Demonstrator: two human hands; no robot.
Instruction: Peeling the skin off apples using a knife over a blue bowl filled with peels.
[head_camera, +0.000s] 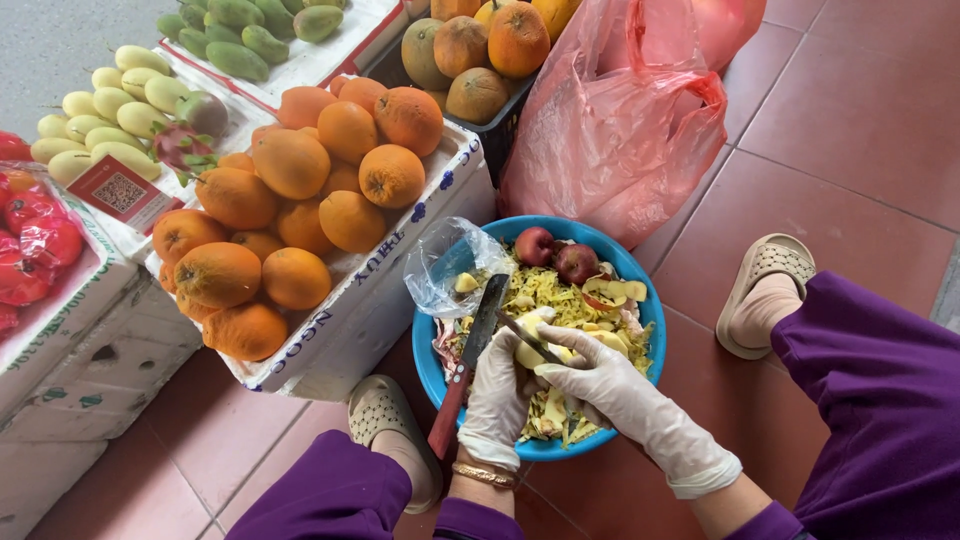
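Over blue basin (640, 275) | left hand (497, 395) fingers grip yellow fruit (530, 345) | right hand (600, 385) fingers grip peeler (530, 338) | red-white card (122, 192) left

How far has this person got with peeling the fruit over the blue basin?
Done: the blue basin already holds a thick heap of yellow peelings. In hand: the left hand cradles a pale, mostly peeled fruit, with a red-handled knife lying beside it, while the right hand works a thin blade on it. Left: two red apples in the basin are unpeeled.
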